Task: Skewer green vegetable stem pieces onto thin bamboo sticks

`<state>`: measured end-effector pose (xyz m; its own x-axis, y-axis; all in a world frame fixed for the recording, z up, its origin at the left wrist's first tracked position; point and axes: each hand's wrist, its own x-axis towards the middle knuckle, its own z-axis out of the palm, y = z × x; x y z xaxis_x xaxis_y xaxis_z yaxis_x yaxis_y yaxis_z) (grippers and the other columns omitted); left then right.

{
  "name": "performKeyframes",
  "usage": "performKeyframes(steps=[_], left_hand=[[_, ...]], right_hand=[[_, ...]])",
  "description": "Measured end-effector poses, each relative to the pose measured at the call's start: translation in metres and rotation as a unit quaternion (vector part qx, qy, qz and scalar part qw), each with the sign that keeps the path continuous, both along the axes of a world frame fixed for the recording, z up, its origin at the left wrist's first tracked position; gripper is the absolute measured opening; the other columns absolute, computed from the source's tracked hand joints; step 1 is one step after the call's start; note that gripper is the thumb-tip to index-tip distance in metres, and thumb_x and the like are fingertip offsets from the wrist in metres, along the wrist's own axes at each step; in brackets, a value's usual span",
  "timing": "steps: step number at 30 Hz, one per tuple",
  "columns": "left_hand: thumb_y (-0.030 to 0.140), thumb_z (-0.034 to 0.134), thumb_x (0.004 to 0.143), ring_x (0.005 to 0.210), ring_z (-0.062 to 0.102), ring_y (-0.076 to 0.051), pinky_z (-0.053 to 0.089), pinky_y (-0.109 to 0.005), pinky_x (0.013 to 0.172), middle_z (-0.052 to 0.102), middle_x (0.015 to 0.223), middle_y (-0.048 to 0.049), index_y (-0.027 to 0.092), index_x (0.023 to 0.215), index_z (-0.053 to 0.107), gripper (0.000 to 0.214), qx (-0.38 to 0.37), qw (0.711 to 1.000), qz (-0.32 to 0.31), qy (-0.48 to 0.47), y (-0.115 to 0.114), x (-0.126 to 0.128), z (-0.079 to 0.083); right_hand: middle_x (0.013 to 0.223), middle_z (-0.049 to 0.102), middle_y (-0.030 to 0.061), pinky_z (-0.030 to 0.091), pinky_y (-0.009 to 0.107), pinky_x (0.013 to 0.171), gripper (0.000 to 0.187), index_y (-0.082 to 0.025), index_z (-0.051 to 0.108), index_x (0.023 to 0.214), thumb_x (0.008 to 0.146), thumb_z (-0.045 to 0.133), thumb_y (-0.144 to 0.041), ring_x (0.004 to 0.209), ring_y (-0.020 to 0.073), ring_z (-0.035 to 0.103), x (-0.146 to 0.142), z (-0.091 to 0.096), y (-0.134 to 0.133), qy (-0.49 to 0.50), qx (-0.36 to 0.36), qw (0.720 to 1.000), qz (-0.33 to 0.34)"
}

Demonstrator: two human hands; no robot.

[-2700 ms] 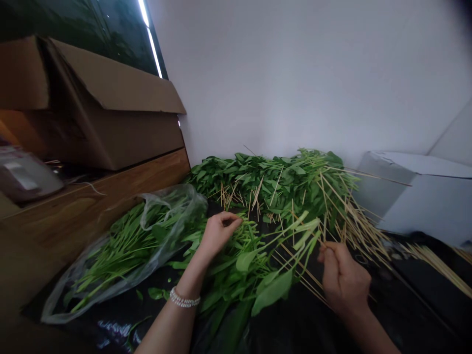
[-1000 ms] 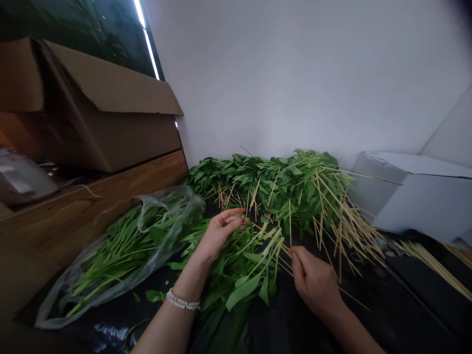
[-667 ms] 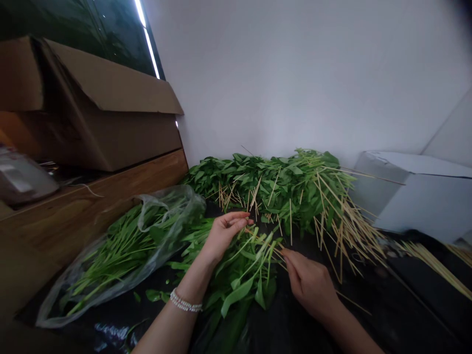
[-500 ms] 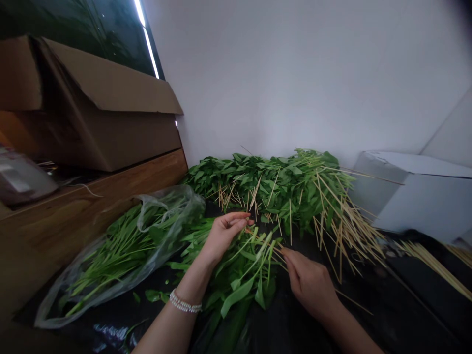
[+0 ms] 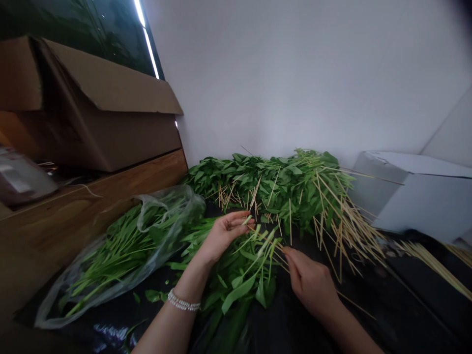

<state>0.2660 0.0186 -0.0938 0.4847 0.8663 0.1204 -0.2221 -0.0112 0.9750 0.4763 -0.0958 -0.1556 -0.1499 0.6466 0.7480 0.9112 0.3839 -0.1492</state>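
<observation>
My right hand (image 5: 309, 278) is closed on thin bamboo skewers (image 5: 279, 247), which point up and left. Several leafy green stems (image 5: 263, 250) are threaded side by side along them, their leaves hanging down. My left hand (image 5: 229, 231), a beaded bracelet at its wrist, pinches a pale green stem (image 5: 248, 220) between thumb and fingers, close to the skewer tips. Whether that stem touches the tips I cannot tell. Below and left of my left hand lie loose greens (image 5: 193, 241) on the black surface.
Behind my hands a heap of skewered greens (image 5: 273, 179) lies along the white wall. A clear plastic bag (image 5: 147, 270) of greens is at left, below a cardboard box (image 5: 110, 132). On the right are a white box (image 5: 424, 196) and loose skewers (image 5: 437, 263).
A stem now shows upright between the thumb and fingers of my left hand, which has turned slightly. My right hand and the skewers have barely moved.
</observation>
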Motion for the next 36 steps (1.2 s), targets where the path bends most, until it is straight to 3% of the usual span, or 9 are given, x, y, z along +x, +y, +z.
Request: performKeyframes(steps=[7,12,19,36], left_hand=[[0.023,0.079,0.069,0.093,0.069,-0.02,0.051,-0.032,0.089,0.075,0.103,-0.0101,0.016,0.11,0.068,0.043,0.017,0.999,-0.028,0.012,-0.0018,0.0018,-0.0007],[0.032,0.071,0.08,0.1,0.068,-0.022,0.05,-0.035,0.093,0.072,0.11,-0.0133,0.014,0.115,0.066,0.04,0.012,0.999,-0.045,-0.006,-0.0039,0.0008,0.0008],[0.03,0.076,0.074,0.104,0.066,-0.025,0.05,-0.037,0.094,0.072,0.11,-0.0147,0.014,0.111,0.067,0.041,0.005,0.999,-0.004,-0.036,-0.0027,0.0025,-0.0011],[0.028,0.076,0.074,0.104,0.067,-0.026,0.05,-0.038,0.094,0.072,0.108,-0.0139,0.013,0.109,0.067,0.038,0.012,0.999,0.001,-0.048,-0.0005,0.0064,-0.0074]], right_hand=[[0.098,0.07,0.0065,0.052,0.024,0.075,0.025,-0.015,0.059,0.108,0.094,0.039,-0.014,0.082,0.0153,0.069,-0.0002,-0.0002,-0.0002,-0.002,-0.008,1.0,-0.01],[0.097,0.07,0.0066,0.052,0.023,0.073,0.026,-0.014,0.059,0.109,0.095,0.038,-0.014,0.081,0.015,0.069,-0.0001,-0.0007,-0.0003,-0.003,-0.011,1.0,-0.022],[0.096,0.071,0.0067,0.052,0.023,0.074,0.026,-0.014,0.06,0.109,0.094,0.038,-0.015,0.08,0.0143,0.069,-0.0003,-0.0008,-0.0001,-0.003,0.0,1.0,-0.015],[0.095,0.071,0.0064,0.053,0.023,0.073,0.025,-0.015,0.06,0.107,0.095,0.039,-0.015,0.078,0.0141,0.069,-0.0018,0.0003,-0.0003,-0.002,-0.002,1.0,-0.019]])
